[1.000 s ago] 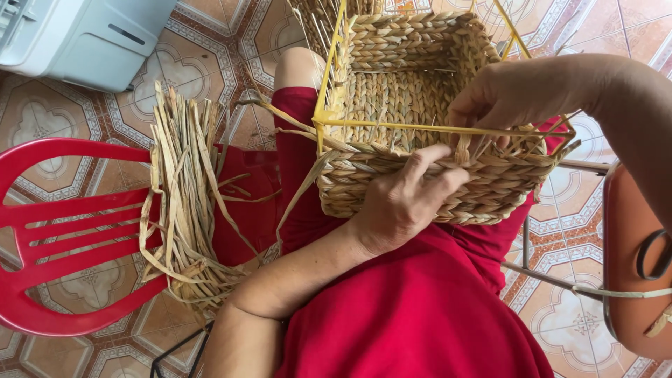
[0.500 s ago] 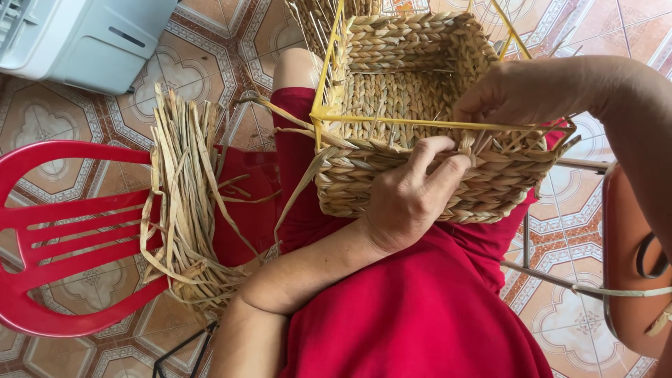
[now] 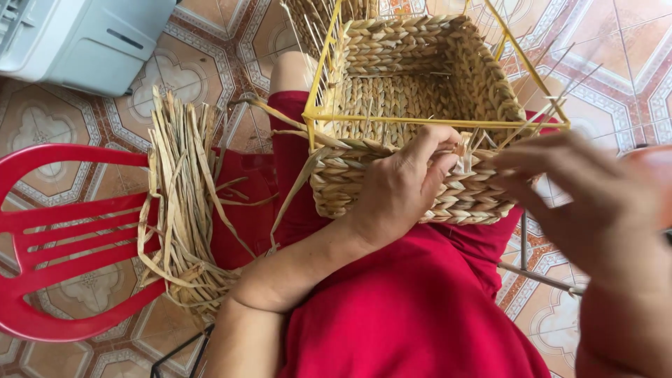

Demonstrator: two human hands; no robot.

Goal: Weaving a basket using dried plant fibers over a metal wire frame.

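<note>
Woven basket on lap, mouth up, long axis running away; left hand pinches rim strand, right hand apparently open.

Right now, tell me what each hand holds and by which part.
The left hand grips the woven basket at its near top edge. Whether the right hand, close by, holds anything cannot be told.

Half-woven rectangular basket of braided straw rests tilted on my red-clad lap, built around a yellow wire frame whose rods rise above the weave. Top row of near wall unfinished; a loose straw strand trails down off its left corner.
</note>
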